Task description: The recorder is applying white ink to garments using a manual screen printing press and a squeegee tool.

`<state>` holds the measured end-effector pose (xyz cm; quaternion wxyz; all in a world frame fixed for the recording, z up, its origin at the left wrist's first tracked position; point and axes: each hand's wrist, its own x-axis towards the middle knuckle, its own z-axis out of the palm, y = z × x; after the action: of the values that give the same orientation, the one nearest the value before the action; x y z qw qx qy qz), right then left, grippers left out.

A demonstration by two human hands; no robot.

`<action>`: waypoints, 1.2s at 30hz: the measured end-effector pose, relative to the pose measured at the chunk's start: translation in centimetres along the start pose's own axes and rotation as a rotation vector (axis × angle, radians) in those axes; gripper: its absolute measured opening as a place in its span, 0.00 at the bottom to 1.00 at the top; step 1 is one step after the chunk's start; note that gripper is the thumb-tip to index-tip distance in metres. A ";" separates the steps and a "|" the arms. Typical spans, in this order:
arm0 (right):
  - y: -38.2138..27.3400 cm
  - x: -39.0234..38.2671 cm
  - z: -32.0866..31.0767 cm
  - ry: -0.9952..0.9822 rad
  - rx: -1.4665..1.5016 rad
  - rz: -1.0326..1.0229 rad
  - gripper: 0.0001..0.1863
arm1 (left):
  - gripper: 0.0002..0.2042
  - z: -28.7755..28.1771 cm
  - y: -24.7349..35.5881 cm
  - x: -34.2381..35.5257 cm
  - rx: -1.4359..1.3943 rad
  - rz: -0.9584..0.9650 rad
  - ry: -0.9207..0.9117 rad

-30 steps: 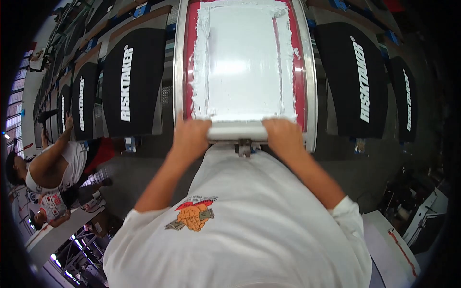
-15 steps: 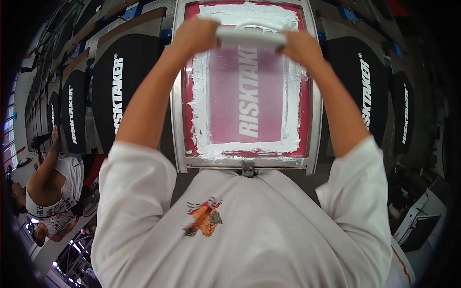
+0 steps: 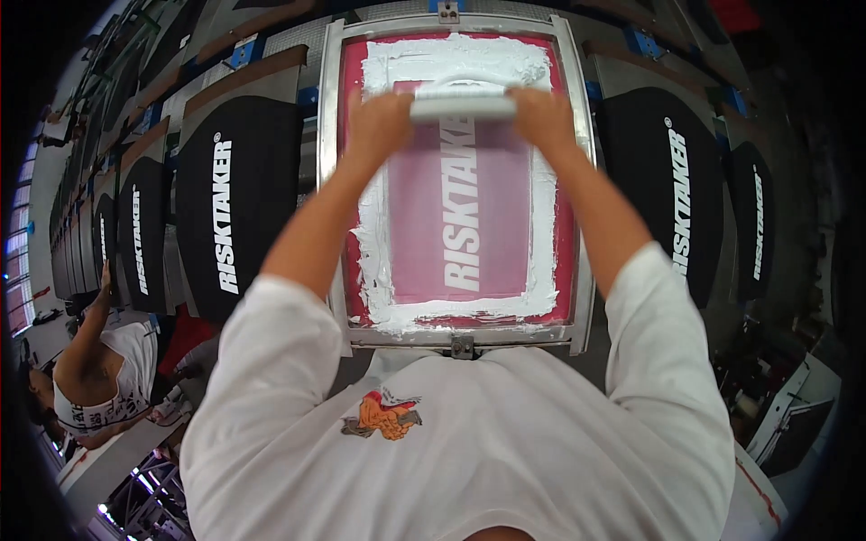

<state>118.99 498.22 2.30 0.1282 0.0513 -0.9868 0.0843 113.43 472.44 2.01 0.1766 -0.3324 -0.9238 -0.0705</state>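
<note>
A metal-framed printing screen (image 3: pixel 577 270) with a pink mesh lies in front of me, thick white ink ringing a lettered stencil. Both my hands grip a white squeegee (image 3: pixel 462 106) held across the far part of the screen. My left hand (image 3: pixel 381 122) holds its left end and my right hand (image 3: pixel 539 115) holds its right end. My arms stretch forward over the mesh. The blade's lower edge is hidden against the ink.
Black shirts with white lettering lie on pallets to the left (image 3: pixel 236 194) and right (image 3: pixel 672 180) of the screen, more of them further out. Another person in a white top (image 3: pixel 99 379) stands at the lower left beside a row of pallets.
The squeegee went from the near edge of the screen to the far end, uncovering the pink mesh and lettering, and has since come back a little toward me.
</note>
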 end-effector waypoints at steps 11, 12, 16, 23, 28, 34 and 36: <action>-9.7 -22.3 -8.7 -0.275 0.398 -0.009 0.16 | 0.16 -14.9 8.8 -18.1 -0.288 -0.027 -0.557; -10.8 -23.9 -9.1 -0.179 0.327 -0.016 0.16 | 0.13 -14.3 10.2 -21.0 -0.361 -0.041 -0.399; -9.0 -20.4 -5.2 0.047 0.271 -0.019 0.10 | 0.10 -10.1 9.1 -18.0 -0.285 -0.072 -0.114; -0.4 3.7 -0.6 -0.137 0.011 0.043 0.10 | 0.14 -1.6 -1.7 3.5 -0.033 -0.130 -0.285; 2.1 10.8 -2.4 -0.159 -0.021 0.084 0.24 | 0.15 -3.3 -1.4 14.2 0.104 -0.199 -0.535; -5.1 -2.1 -7.0 0.164 0.402 0.149 0.25 | 0.21 0.5 -3.3 16.7 -0.265 0.044 -0.419; -7.1 -10.2 -11.3 -0.551 1.078 0.619 0.17 | 0.22 -1.6 -5.1 18.0 -0.377 0.073 -0.513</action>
<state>132.45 494.14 11.52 -0.2013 -0.1574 -0.7728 0.5810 97.76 478.74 10.16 -0.1244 -0.3991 -0.8963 -0.1479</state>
